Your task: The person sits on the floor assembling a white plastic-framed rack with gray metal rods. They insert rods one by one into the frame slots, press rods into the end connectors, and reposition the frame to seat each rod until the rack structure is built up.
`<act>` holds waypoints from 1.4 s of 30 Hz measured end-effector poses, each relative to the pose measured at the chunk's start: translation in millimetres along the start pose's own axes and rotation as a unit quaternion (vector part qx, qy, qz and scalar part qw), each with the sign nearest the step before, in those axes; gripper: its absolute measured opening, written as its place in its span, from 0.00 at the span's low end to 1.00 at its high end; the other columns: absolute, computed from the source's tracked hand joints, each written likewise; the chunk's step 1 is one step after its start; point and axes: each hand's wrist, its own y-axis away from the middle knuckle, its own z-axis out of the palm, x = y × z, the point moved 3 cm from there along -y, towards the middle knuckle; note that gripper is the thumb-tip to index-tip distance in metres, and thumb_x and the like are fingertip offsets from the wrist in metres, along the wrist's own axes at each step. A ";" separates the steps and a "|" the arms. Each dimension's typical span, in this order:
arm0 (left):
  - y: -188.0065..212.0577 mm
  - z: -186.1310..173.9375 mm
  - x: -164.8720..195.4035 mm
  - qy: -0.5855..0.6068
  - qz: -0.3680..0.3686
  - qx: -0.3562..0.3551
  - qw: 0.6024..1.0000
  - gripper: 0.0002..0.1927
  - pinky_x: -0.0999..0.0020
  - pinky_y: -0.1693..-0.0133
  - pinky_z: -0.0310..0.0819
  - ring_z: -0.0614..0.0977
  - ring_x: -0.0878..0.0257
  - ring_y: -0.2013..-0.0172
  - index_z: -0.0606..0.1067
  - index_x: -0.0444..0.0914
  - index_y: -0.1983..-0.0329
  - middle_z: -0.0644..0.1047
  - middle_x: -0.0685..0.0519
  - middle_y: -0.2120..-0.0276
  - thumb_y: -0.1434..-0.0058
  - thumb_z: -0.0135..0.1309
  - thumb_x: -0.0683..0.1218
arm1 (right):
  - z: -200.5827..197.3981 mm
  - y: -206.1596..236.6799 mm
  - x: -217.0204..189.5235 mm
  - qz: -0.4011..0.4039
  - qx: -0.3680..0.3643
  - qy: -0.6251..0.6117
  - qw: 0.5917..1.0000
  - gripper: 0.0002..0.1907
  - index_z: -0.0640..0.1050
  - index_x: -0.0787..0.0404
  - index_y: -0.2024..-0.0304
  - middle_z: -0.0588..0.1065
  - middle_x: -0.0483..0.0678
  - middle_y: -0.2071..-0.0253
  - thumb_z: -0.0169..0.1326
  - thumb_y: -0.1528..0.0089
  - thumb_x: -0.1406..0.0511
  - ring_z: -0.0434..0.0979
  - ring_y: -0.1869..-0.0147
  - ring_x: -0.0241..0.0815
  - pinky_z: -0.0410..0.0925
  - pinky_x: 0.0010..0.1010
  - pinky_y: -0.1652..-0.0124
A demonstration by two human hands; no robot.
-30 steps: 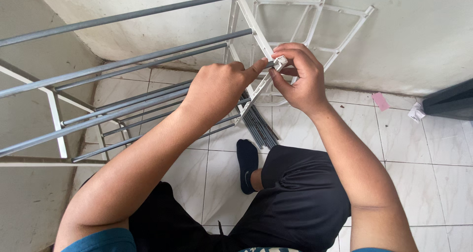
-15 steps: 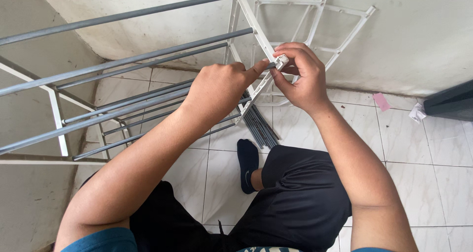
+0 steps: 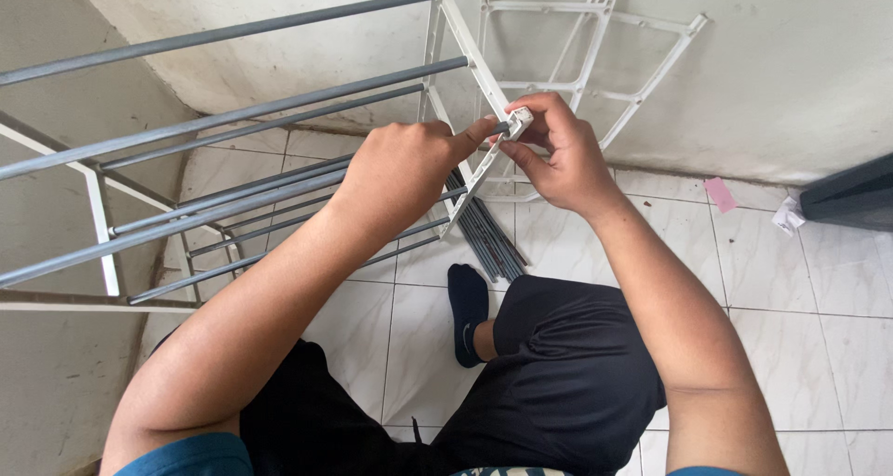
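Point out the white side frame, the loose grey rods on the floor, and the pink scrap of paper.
white side frame [image 3: 462,31], head view, on its slanted upper bar.
loose grey rods [image 3: 493,243], head view, mid-bundle on the tiles.
pink scrap of paper [image 3: 720,195], head view, its centre.

The floor [image 3: 837,346] is white tile with grey joints. On it lie a bundle of grey rods [image 3: 488,239], a pink scrap [image 3: 720,194] and a crumpled white paper [image 3: 788,217] near the wall. A socked foot [image 3: 468,310] rests there.

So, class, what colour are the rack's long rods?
Grey rods, on a white frame; head view.
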 end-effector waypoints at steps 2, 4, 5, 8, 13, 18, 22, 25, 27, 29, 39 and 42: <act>-6.9 1.3 6.0 0.003 0.009 0.014 1.000 0.38 0.64 0.77 0.76 0.79 0.61 0.80 0.68 0.51 0.29 0.76 0.52 0.77 0.44 0.54 0.34 | -11.1 1.6 3.8 -0.005 0.003 0.025 1.000 0.18 0.65 0.64 0.42 0.80 0.52 0.50 0.58 0.31 0.73 0.83 0.41 0.44 0.77 0.36 0.40; -19.2 4.2 11.5 0.004 0.011 0.020 1.000 0.38 0.64 0.77 0.76 0.79 0.60 0.80 0.68 0.51 0.29 0.76 0.52 0.77 0.44 0.54 0.34 | -23.3 0.7 9.2 -0.014 0.002 0.051 0.999 0.19 0.65 0.64 0.43 0.80 0.52 0.50 0.59 0.32 0.73 0.83 0.42 0.44 0.78 0.35 0.43; -26.2 6.8 15.4 0.005 0.009 0.017 1.000 0.38 0.64 0.78 0.76 0.79 0.60 0.80 0.68 0.51 0.29 0.76 0.52 0.78 0.43 0.54 0.35 | -30.6 1.0 12.9 -0.011 0.004 0.045 0.999 0.19 0.65 0.64 0.43 0.80 0.52 0.51 0.59 0.32 0.73 0.84 0.42 0.45 0.77 0.35 0.42; -46.5 13.0 26.0 0.011 0.011 0.023 1.000 0.38 0.64 0.77 0.76 0.80 0.60 0.80 0.68 0.50 0.29 0.76 0.52 0.77 0.44 0.54 0.35 | -52.1 2.7 25.4 -0.003 0.010 0.041 0.999 0.19 0.64 0.64 0.43 0.80 0.52 0.52 0.59 0.31 0.73 0.84 0.43 0.45 0.78 0.35 0.43; -95.5 30.3 50.7 0.002 0.011 0.010 1.000 0.39 0.63 0.78 0.76 0.80 0.60 0.80 0.67 0.51 0.28 0.76 0.52 0.78 0.44 0.55 0.35 | -103.7 5.4 58.7 -0.001 0.010 0.063 0.998 0.21 0.64 0.63 0.44 0.80 0.52 0.53 0.60 0.33 0.74 0.85 0.45 0.45 0.78 0.34 0.46; -155.4 46.3 80.7 0.004 0.019 0.031 0.999 0.39 0.63 0.77 0.76 0.80 0.60 0.79 0.67 0.49 0.28 0.76 0.52 0.77 0.45 0.55 0.36 | -165.9 9.6 92.0 -0.015 0.011 0.060 0.998 0.20 0.64 0.63 0.43 0.80 0.52 0.53 0.59 0.32 0.74 0.85 0.45 0.44 0.78 0.33 0.46; -175.5 52.6 91.5 0.001 0.011 0.013 1.000 0.38 0.64 0.78 0.76 0.80 0.61 0.80 0.67 0.50 0.28 0.76 0.52 0.77 0.43 0.54 0.35 | -186.5 11.2 104.8 -0.012 0.013 0.064 0.998 0.21 0.64 0.63 0.43 0.80 0.51 0.54 0.60 0.32 0.74 0.85 0.46 0.43 0.78 0.33 0.47; -189.4 57.0 99.5 -0.002 0.009 0.011 1.000 0.37 0.65 0.78 0.76 0.79 0.62 0.80 0.67 0.50 0.29 0.76 0.52 0.78 0.42 0.54 0.35 | -200.0 12.9 111.8 0.008 0.014 0.071 0.997 0.20 0.64 0.63 0.44 0.79 0.50 0.56 0.60 0.33 0.73 0.85 0.48 0.42 0.78 0.32 0.50; -192.9 57.6 102.5 -0.007 0.014 0.027 1.000 0.38 0.65 0.78 0.76 0.79 0.62 0.80 0.68 0.50 0.29 0.76 0.53 0.77 0.43 0.55 0.35 | -205.4 13.9 115.5 -0.005 0.010 0.077 0.997 0.20 0.64 0.63 0.44 0.79 0.50 0.55 0.60 0.32 0.73 0.85 0.47 0.42 0.79 0.31 0.49; -201.2 62.6 109.8 -0.012 0.009 0.013 1.000 0.36 0.66 0.79 0.76 0.79 0.63 0.81 0.67 0.50 0.29 0.76 0.53 0.78 0.41 0.54 0.35 | -214.2 17.1 121.0 -0.010 0.009 0.072 0.997 0.20 0.64 0.63 0.43 0.79 0.50 0.55 0.60 0.32 0.73 0.85 0.48 0.41 0.78 0.31 0.50; -214.0 75.2 121.1 -0.021 0.011 0.005 1.000 0.37 0.66 0.78 0.76 0.79 0.63 0.81 0.66 0.50 0.28 0.76 0.53 0.78 0.42 0.54 0.36 | -228.6 25.1 139.3 0.001 0.013 0.063 0.998 0.20 0.64 0.62 0.44 0.78 0.50 0.56 0.60 0.32 0.73 0.84 0.51 0.39 0.77 0.29 0.53; -213.7 76.3 120.0 -0.015 0.010 0.010 1.000 0.36 0.66 0.78 0.75 0.79 0.63 0.80 0.66 0.50 0.28 0.76 0.53 0.78 0.40 0.54 0.37 | -228.3 26.8 141.6 -0.006 0.011 0.061 0.998 0.21 0.64 0.62 0.43 0.79 0.50 0.55 0.60 0.32 0.73 0.84 0.49 0.39 0.77 0.30 0.51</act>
